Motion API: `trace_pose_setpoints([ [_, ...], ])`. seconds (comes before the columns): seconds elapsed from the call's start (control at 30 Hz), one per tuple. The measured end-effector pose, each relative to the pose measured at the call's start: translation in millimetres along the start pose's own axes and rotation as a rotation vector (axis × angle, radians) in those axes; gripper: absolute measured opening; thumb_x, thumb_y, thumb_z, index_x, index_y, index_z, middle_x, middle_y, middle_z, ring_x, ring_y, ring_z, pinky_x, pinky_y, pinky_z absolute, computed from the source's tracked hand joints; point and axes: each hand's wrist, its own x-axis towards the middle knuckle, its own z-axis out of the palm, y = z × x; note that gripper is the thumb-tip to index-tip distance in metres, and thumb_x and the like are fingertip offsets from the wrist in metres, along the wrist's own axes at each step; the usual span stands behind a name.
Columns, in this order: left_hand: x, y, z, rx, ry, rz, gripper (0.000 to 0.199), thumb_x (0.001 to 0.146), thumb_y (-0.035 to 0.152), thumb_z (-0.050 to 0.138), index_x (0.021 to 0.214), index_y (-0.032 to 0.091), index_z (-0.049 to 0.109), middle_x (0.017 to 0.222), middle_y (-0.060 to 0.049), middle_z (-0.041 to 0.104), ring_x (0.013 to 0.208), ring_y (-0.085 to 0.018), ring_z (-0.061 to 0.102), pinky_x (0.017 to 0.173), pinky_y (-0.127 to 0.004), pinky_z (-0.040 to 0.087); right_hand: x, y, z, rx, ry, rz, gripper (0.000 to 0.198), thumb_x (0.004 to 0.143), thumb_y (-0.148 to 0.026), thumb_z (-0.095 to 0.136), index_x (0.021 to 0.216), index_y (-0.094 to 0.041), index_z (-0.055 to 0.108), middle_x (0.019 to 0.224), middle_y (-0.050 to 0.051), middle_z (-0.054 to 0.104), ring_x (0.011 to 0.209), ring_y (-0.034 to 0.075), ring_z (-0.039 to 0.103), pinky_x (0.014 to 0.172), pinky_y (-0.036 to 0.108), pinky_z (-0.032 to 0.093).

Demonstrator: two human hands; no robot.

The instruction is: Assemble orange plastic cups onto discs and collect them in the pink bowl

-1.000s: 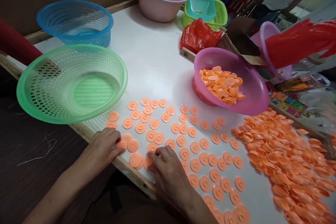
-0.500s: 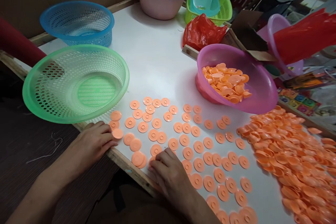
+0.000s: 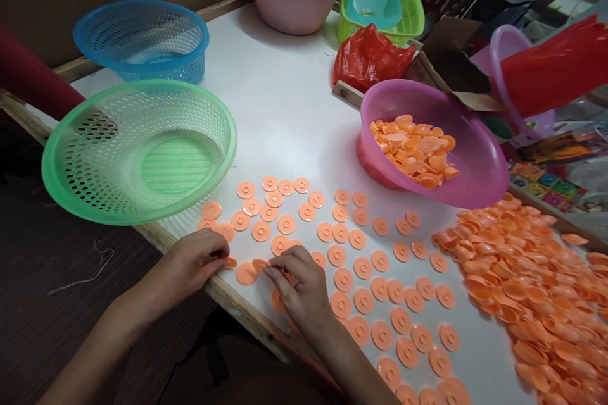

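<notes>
My left hand [image 3: 202, 257] is closed at the table's front edge, thumb and fingers pinching a small orange plastic disc [image 3: 230, 262]. To its right, my right hand [image 3: 297, 285] pinches another orange disc [image 3: 261, 264], which is tilted up off the table. Between the hands a flat disc [image 3: 246, 274] lies on the white surface. Many more discs [image 3: 363, 267], most showing a raised ring in the centre, are spread beyond and to the right of my right hand. A few discs [image 3: 211, 210] lie just past my left hand.
A green perforated basket [image 3: 61, 202] stands at the left, a blue basket [image 3: 137, 69] behind it. A pink bowl [image 3: 479, 164] holds orange pieces. At the right lies a heap of orange curved pieces [image 3: 536, 304]. Farther back are a pale pink basin [image 3: 294, 6] and a red bag [image 3: 370, 60].
My left hand has moved right along the edge and now pinches a disc. My right hand has shifted up and forward, lifting one side of another disc.
</notes>
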Motion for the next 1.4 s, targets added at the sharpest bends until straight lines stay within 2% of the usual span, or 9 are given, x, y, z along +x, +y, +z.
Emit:
trace_pose_setpoints([
  [0.13,-10,-3,-8,0.040,0.018,0.145,0.021,0.093,0.019,0.049,0.076,0.020,0.062,0.077,-0.001,0.061,0.077,-0.014,0.055,0.070,-0.027,0.041,4,2,-1,-0.016,0.012,0.000,0.010,0.089,-0.020,0.061,0.081,-0.021,0.068,0.080,0.004,0.060,0.076,0.017,0.058,0.066,0.030,0.048],
  [0.33,-13,-11,-10,0.173,-0.101,0.191,0.021,0.092,0.018,0.051,0.082,0.023,0.069,0.083,-0.002,0.063,0.080,-0.016,0.057,0.071,-0.029,0.041,-7,-8,-9,-0.239,-0.198,-0.359,0.017,0.094,-0.016,0.055,0.087,-0.020,0.070,0.077,0.005,0.063,0.074,0.017,0.053,0.067,0.032,0.043],
  [0.43,-4,-10,-9,0.151,-0.007,0.124,0.021,0.094,0.024,0.050,0.085,0.022,0.068,0.084,-0.003,0.063,0.082,-0.016,0.057,0.072,-0.029,0.044,-13,-9,-12,-0.157,-0.237,-0.318,0.012,0.093,-0.020,0.060,0.089,-0.021,0.071,0.080,0.004,0.066,0.075,0.016,0.057,0.068,0.031,0.045],
  [0.57,14,-9,-2,0.195,0.226,0.020,0.020,0.092,0.023,0.051,0.105,0.021,0.065,0.100,-0.006,0.062,0.096,-0.021,0.057,0.082,-0.033,0.047,-4,-5,-9,-0.064,-0.098,-0.190,0.014,0.093,-0.018,0.058,0.095,-0.023,0.071,0.085,0.004,0.065,0.078,0.016,0.059,0.065,0.028,0.048],
  [0.67,22,-10,1,0.208,0.271,-0.007,0.013,0.088,0.026,0.057,0.096,0.020,0.066,0.100,-0.006,0.061,0.097,-0.022,0.056,0.083,-0.035,0.047,11,-2,1,-0.284,-0.048,-0.304,0.022,0.094,-0.013,0.050,0.098,-0.020,0.070,0.082,0.006,0.063,0.078,0.018,0.055,0.066,0.032,0.046],
  [0.83,17,-6,-2,0.089,0.327,0.043,0.009,0.088,0.025,0.059,0.084,0.019,0.066,0.088,-0.003,0.064,0.085,-0.017,0.058,0.074,-0.030,0.048,16,-7,19,-0.516,-0.178,-0.438,0.018,0.092,-0.009,0.049,0.096,-0.015,0.066,0.082,0.008,0.058,0.076,0.020,0.047,0.066,0.034,0.041],
  [1.0,7,-15,2,0.151,0.244,0.173,0.017,0.090,0.018,0.056,0.084,0.022,0.072,0.088,-0.004,0.067,0.088,-0.018,0.058,0.078,-0.032,0.048,2,-15,25,-0.587,-0.323,-0.386,0.011,0.086,-0.007,0.057,0.092,-0.016,0.061,0.086,0.007,0.056,0.082,0.021,0.048,0.070,0.034,0.039],
  [1.2,0,-17,3,0.160,0.244,0.134,0.017,0.093,0.022,0.053,0.096,0.020,0.070,0.092,-0.005,0.066,0.093,-0.018,0.057,0.082,-0.032,0.048,-7,-13,17,-0.406,-0.279,-0.413,0.018,0.092,-0.011,0.052,0.077,-0.018,0.059,0.076,0.004,0.054,0.076,0.018,0.046,0.066,0.032,0.037],
  [1.4,-2,-12,1,0.190,0.232,0.136,0.018,0.092,0.027,0.054,0.092,0.023,0.071,0.091,-0.004,0.067,0.090,-0.020,0.059,0.081,-0.034,0.048,-31,-7,-7,-0.410,-0.325,-0.405,0.016,0.093,-0.011,0.052,0.102,-0.018,0.063,0.081,0.005,0.060,0.078,0.018,0.050,0.069,0.032,0.040],
])
